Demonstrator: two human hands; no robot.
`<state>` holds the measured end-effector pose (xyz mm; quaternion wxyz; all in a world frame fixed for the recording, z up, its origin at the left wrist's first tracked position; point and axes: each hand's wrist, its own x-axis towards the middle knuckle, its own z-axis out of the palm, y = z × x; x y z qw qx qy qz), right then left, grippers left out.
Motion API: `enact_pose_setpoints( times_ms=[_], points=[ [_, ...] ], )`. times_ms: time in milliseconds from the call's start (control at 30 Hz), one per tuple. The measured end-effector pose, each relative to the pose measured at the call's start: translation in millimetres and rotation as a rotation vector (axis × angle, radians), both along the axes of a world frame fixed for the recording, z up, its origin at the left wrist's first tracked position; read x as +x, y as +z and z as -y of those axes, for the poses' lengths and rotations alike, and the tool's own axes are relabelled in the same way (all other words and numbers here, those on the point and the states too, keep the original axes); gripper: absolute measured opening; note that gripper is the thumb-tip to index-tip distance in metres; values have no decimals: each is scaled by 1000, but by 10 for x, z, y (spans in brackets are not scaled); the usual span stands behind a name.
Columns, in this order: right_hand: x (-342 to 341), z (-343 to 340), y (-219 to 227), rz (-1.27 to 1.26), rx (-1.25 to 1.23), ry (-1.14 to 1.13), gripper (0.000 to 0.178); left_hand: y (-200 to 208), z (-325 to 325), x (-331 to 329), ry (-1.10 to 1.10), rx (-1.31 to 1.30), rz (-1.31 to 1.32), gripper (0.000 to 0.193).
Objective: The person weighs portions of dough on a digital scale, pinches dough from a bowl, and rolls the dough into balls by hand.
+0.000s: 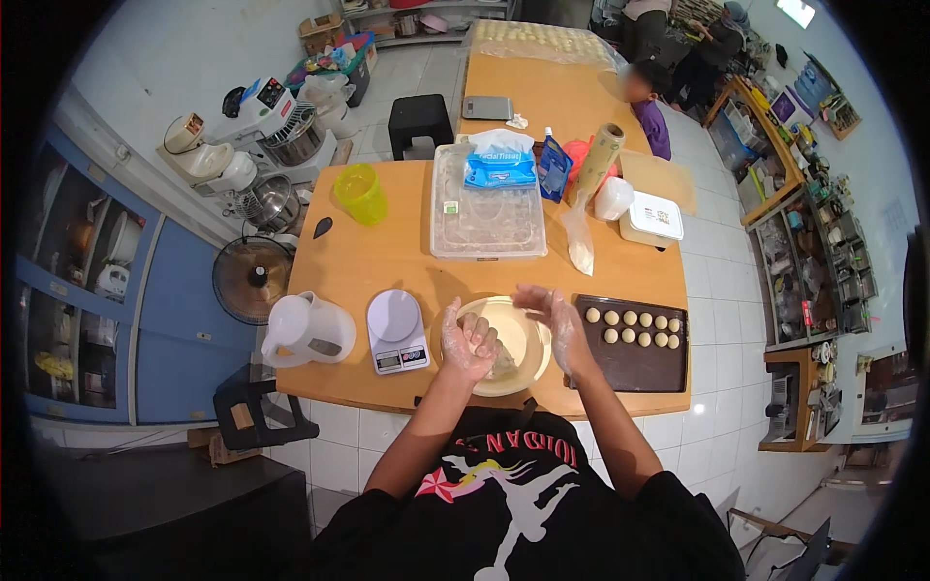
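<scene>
Both of my hands are dusted with flour above a cream-coloured bowl (pixel 502 388) at the table's near edge. My left hand (pixel 470 341) is over the bowl's left side with its fingers curled in; what they hold, if anything, is hidden. My right hand (pixel 562 327) is raised over the bowl's right rim, fingers stretched out and nothing in them. Pale stuff lies in the bowl, partly covered by my left hand. To the right is a dark baking tray (pixel 630 373) with two rows of round dough balls (pixel 630 318). A white kitchen scale (pixel 395 320) stands left of the bowl.
A white pitcher (pixel 308 329) and a yellow-green cup (pixel 360 194) stand at the left. Beyond the bowl are a lidded plastic box (pixel 484 218) with a tissue pack (pixel 500 167), a roll of film (pixel 599 160) and a white tub (pixel 651 219). A person (pixel 651 111) is at the table's far right.
</scene>
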<state>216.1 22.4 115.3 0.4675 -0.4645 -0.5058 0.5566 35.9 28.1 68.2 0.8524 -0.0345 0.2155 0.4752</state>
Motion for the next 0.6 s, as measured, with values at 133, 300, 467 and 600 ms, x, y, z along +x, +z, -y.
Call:
enact_pose_setpoints(
  times_ms=[133, 300, 467, 600],
  points=[
    [-102, 109, -6, 6, -65, 94, 79, -4, 30, 12, 30, 230, 134, 53],
    [0, 40, -46, -25, -1, 0, 77, 232, -12, 100, 33, -239, -107, 33],
    [-22, 29, -52, -87, -15, -51, 62, -42, 99, 8, -37, 244, 133, 30],
    [-27, 21, 5, 9, 69, -78, 60, 43, 67, 12, -146, 365, 171, 35]
  ],
)
